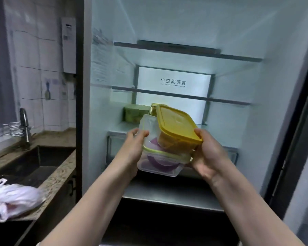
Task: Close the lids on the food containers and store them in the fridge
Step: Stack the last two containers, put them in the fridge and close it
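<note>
Two stacked containers are held before the open fridge [167,32]: a yellow-lidded tub [178,128] tilted on a clear box [160,160] with purple contents. The box's left side is gripped by the left hand [133,146]; the stack's right side is clasped by the right hand [208,153]. A green pot [134,113] is seen on the shelf behind. A sink [30,162] lies left.
</note>
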Demonstrator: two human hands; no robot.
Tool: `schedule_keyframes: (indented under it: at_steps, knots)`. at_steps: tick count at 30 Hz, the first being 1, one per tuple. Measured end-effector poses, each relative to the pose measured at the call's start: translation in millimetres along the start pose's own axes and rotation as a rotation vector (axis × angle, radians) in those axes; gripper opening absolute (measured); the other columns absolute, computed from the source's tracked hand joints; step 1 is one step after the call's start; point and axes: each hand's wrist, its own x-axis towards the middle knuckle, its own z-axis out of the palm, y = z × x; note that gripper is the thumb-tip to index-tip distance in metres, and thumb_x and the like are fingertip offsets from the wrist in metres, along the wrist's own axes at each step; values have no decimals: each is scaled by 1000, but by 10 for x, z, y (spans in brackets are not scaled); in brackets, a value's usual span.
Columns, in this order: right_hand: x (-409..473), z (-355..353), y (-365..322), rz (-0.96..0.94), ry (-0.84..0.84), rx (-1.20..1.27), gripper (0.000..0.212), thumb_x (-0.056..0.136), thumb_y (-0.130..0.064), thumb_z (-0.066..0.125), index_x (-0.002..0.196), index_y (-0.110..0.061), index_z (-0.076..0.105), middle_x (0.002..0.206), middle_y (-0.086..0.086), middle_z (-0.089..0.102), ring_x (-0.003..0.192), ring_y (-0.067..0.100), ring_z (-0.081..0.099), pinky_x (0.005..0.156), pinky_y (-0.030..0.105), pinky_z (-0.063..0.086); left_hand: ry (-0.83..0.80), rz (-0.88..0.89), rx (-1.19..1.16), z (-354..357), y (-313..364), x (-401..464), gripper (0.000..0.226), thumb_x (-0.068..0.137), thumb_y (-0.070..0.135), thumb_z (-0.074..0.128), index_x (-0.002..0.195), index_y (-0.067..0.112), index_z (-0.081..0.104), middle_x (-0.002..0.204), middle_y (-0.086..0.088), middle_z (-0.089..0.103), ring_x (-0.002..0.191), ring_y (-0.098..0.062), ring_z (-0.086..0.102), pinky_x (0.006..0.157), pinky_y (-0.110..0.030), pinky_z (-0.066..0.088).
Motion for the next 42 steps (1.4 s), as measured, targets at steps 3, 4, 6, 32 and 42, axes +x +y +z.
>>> schedule_keyframes:
  at_steps: [3, 4, 6, 32, 42]
  knots:
    - [218, -152, -142, -8, 24, 8, 19, 97, -30, 39, 102, -19, 53, 106, 14, 58, 99, 31, 57, 84, 48, 47, -36, -48, -6, 254, 17, 246, 44, 92, 30, 50, 134, 21, 40, 133, -15, 53, 113, -34, 58, 87, -48, 53]
    - [291, -187, -190, -3, 35, 9, 20, 96, -30, 39, 106, -18, 53, 112, 16, 58, 108, 35, 56, 91, 53, 45, -47, -72, 3, 327, 24, 338, 45, 91, 32, 50, 134, 22, 39, 135, -16, 51, 119, -36, 54, 89, -50, 52]
    - [422, -225, -275, 8, 47, -8, 18, 95, -30, 40, 99, -18, 54, 106, 14, 58, 108, 37, 56, 91, 49, 44, -58, -113, 33, 448, 54, 487, 44, 91, 33, 49, 133, 24, 40, 136, -16, 51, 122, -38, 52, 88, -51, 53]
    - [2039, -531, -106, -161, 120, -758, 98, 52, -2, 89, 137, -19, 41, 131, 10, 54, 116, 28, 55, 98, 44, 50, -238, -127, 319, 1134, -119, 2308, 44, 101, 24, 24, 140, 8, 37, 153, -13, 31, 141, -26, 27, 115, -39, 20]
    - [2819, -713, -144, -2, 171, -866, 86, 53, -11, 90, 129, -2, 51, 122, 15, 61, 113, 30, 57, 101, 43, 47, -240, -161, 529, 1206, -147, 2839, 60, 100, 47, 23, 140, 4, 37, 133, -15, 50, 121, -27, 49, 102, -37, 41]
